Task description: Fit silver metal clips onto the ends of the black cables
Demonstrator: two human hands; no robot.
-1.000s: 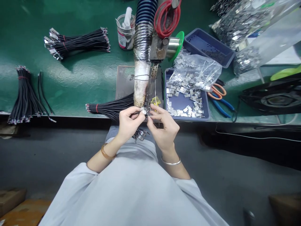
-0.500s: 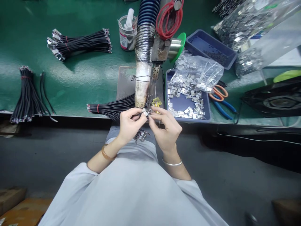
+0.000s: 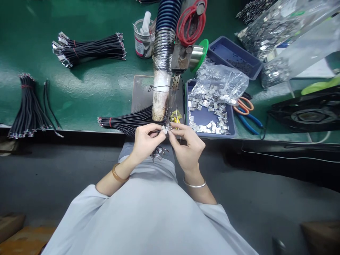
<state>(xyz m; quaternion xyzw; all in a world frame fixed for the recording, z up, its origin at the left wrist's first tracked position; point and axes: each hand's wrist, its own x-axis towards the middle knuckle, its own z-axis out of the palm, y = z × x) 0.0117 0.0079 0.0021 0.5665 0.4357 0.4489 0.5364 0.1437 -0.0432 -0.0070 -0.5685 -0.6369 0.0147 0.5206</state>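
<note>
Below the soldering tool's tip [image 3: 171, 113], at the bench edge, my two hands meet fingertip to fingertip. My left hand [image 3: 145, 141] is closed in a pinch, with white coverings on its fingertips; what lies between them is mostly hidden. Thumb and forefinger of my right hand [image 3: 189, 143] pinch a small metal USB connector [image 3: 168, 128], partly covered by the fingers. A tied bundle of black cables [image 3: 127, 121] lies beside my left hand, its connector ends [image 3: 158, 153] hanging over my lap. Right of my right hand is a blue tray [image 3: 232, 122] of loose USB connectors.
A ribbed hose [image 3: 167, 24] with a white nozzle and a solder spool [image 3: 197, 56] stand over the work plate [image 3: 143, 88]. More cable bundles [image 3: 90, 49] lie left. Orange-and-blue pliers [image 3: 249, 118], a second tray [image 3: 231, 56] and a black fan-like device [image 3: 305, 113] are right.
Both hands keep their pinch beneath the soldering tip, with only a slight shift of the fingertips. The head view has turned a little, so objects at the right appear farther left.
</note>
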